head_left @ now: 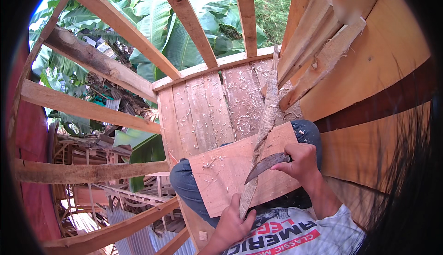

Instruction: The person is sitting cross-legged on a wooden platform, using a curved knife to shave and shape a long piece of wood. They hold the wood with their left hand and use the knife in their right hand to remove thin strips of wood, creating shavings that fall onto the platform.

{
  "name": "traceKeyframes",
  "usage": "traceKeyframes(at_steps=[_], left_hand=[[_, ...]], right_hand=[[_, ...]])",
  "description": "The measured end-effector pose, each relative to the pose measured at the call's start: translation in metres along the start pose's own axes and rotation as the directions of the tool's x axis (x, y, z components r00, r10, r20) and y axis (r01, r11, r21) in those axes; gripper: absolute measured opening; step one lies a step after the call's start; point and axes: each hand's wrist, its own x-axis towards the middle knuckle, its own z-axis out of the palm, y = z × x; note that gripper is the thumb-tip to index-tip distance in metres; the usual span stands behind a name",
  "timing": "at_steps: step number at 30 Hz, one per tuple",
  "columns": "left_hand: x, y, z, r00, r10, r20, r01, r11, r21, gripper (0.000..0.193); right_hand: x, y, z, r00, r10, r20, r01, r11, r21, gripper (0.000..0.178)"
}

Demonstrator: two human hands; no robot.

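Note:
A long, rough, twisted wooden stick (266, 121) slants up and away from me across a flat board (221, 167) on my lap. Its near end is gripped in my left hand (232, 227), thumb and fingers closed about it. My right hand (302, 160) is wrapped round the handle of a knife with a curved dark blade (266, 166). The blade lies across the stick, its tip pointing left; whether the edge bites into the wood I cannot tell. Small pale shavings (210, 163) are scattered on the board.
Shavings litter the plank floor (203, 112) ahead. Wooden railing slats (134, 28) with gaps enclose the front and left, with banana leaves (157, 24) beyond. Loose planks (323, 65) lean against the wooden wall (369, 79) at right. A small wood block (202, 235) lies at lower left.

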Motion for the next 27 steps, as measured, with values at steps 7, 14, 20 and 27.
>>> traceKeyframes(at_steps=[7,14,20,27], left_hand=[[-0.005,-0.012,0.01,0.994,0.009,0.111,0.006,0.99,-0.142,0.04],[-0.009,-0.015,0.011,0.987,-0.031,0.16,0.077,0.954,-0.29,0.033],[-0.009,-0.022,0.006,0.992,-0.045,0.118,0.068,0.978,-0.195,0.031],[0.008,-0.017,-0.002,0.998,0.061,-0.012,-0.062,0.992,-0.11,0.042]], right_hand=[[0.009,0.015,0.001,0.987,-0.088,-0.138,0.072,0.99,-0.119,0.067],[0.017,0.027,0.005,0.96,0.051,-0.274,-0.092,0.986,-0.142,0.07],[0.028,0.056,-0.038,0.89,0.291,-0.35,-0.218,0.948,0.231,0.074],[-0.007,0.005,0.01,0.975,0.216,0.059,-0.224,0.936,0.272,0.07]])
